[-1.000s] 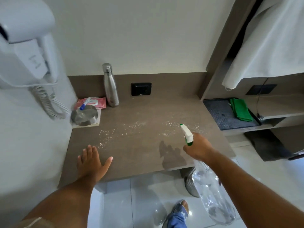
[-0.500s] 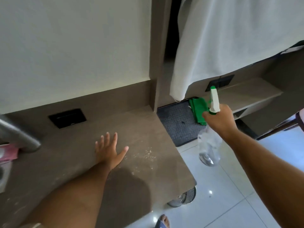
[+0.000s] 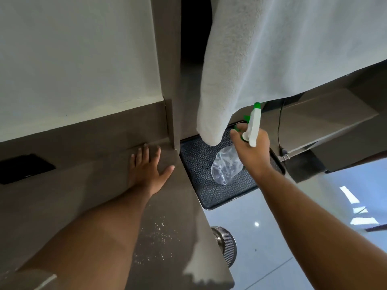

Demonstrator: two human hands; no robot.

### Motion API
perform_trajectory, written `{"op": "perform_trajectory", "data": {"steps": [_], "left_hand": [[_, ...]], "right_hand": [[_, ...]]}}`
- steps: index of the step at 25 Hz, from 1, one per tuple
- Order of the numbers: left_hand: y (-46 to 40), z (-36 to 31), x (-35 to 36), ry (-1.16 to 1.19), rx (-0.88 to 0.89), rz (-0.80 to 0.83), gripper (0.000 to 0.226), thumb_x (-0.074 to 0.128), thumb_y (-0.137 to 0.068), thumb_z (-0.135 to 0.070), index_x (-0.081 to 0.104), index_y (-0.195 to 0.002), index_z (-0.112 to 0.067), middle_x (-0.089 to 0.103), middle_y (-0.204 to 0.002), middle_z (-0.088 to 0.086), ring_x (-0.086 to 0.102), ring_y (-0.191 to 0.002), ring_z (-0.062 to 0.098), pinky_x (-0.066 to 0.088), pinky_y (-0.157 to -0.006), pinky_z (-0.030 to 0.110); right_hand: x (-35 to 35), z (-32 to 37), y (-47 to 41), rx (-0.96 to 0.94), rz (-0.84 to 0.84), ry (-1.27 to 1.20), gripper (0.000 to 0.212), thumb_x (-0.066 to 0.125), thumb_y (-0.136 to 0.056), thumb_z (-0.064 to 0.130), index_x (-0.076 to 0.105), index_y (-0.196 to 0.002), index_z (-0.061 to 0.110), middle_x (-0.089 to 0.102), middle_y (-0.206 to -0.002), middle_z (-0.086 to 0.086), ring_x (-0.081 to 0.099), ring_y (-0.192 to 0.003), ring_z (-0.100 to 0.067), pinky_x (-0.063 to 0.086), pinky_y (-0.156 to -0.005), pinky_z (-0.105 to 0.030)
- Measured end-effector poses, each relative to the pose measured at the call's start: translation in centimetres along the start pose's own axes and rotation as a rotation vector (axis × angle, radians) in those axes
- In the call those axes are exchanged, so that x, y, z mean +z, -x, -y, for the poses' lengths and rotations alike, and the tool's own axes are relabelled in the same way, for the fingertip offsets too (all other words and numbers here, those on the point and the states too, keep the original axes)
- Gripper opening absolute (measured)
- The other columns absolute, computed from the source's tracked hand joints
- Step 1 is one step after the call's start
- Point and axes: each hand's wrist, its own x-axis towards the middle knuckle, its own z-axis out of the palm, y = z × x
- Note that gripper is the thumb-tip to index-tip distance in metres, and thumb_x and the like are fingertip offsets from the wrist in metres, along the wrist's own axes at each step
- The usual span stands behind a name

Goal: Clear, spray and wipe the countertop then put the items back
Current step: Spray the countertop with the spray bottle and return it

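Far left there's a flat black rectangular wall socket (image 3: 25, 168) set in the brown backsplash. Next over, the brown stone-look countertop (image 3: 178, 206) runs toward the camera, with a scatter of white spray droplets (image 3: 157, 237) sitting on it near the front edge. The left hand (image 3: 147, 169) lies palm down on the countertop, fingers spread wide and flat, holding nothing, fingertips almost at the back corner where the upright brown panel meets the wall.

Right of the counter edge, lower down, is a dark patterned tray with a rounded rim (image 3: 206, 203). A big white terry towel (image 3: 272, 59) hangs from above, its bottom corner dangling over the tray. The right hand (image 3: 252, 150) is wrapped around the neck of a clear plastic spray bottle with a white-and-green trigger head (image 3: 227, 167), holding it above the tray; the nozzle points up and away, the body hangs below the hand. Something green peeks out behind the fingers, too hidden to tell. A black cable (image 3: 279, 122) drops down the shelf on the right, and a shiny ribbed metal bin (image 3: 227, 243) sits on the glossy floor under the counter.
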Motion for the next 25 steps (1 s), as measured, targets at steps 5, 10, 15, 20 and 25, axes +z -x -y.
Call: {"op": "perform_trajectory", "data": {"steps": [5, 10, 15, 20, 25], "left_hand": [[0.0, 0.0, -0.2, 0.011, -0.007, -0.015, 0.088, 0.017, -0.080, -0.083, 0.013, -0.154, -0.034, 0.007, -0.164, 0.013, 0.005, -0.150, 0.029, 0.006, -0.121, 0.048], [-0.4, 0.1, 0.2, -0.027, -0.025, -0.010, 0.087, 0.018, -0.079, -0.083, 0.013, -0.153, -0.036, 0.006, -0.164, 0.011, 0.003, -0.150, 0.028, 0.006, -0.120, 0.047], [-0.6, 0.2, 0.9, -0.074, -0.025, -0.037, 0.087, 0.018, -0.079, -0.082, 0.020, -0.152, -0.035, 0.014, -0.162, 0.013, 0.010, -0.149, 0.030, 0.011, -0.119, 0.048], [-0.7, 0.1, 1.2, -0.075, -0.031, -0.063, 0.086, 0.023, -0.079, -0.080, 0.021, -0.152, -0.034, 0.017, -0.162, 0.014, 0.011, -0.149, 0.030, 0.010, -0.118, 0.048], [-0.6, 0.1, 0.8, -0.066, -0.030, -0.030, 0.088, 0.020, -0.079, -0.081, 0.019, -0.153, -0.034, 0.014, -0.163, 0.013, 0.008, -0.150, 0.029, 0.008, -0.119, 0.048]], "right_hand": [[-1.7, -5.2, 2.4, 0.078, 0.257, -0.139, 0.061, 0.077, -0.081, 0.028, 0.047, -0.133, 0.020, 0.062, -0.126, 0.006, 0.058, -0.116, -0.005, 0.047, -0.097, -0.025], [-4.1, -15.6, 4.3, 0.482, 0.071, -0.090, 0.054, 0.049, -0.090, -0.008, 0.040, -0.142, 0.005, 0.052, -0.140, -0.013, 0.050, -0.129, -0.027, 0.039, -0.107, -0.039], [-3.0, -20.0, -4.2, 0.626, 0.056, 0.393, 0.044, 0.062, -0.086, 0.027, 0.055, -0.119, 0.000, 0.063, -0.116, -0.022, 0.060, -0.099, -0.035, 0.045, -0.078, -0.035], [-2.9, -21.7, -8.7, 0.758, 0.170, 0.637, 0.057, 0.070, -0.077, 0.055, 0.064, -0.101, 0.004, 0.065, -0.093, -0.015, 0.064, -0.083, -0.031, 0.057, -0.079, -0.045], [-4.3, -17.4, -8.0, 0.800, 0.111, 0.259, 0.037, 0.067, -0.082, 0.033, 0.061, -0.103, 0.003, 0.064, -0.086, -0.014, 0.064, -0.074, -0.029, 0.057, -0.071, -0.043]]}}
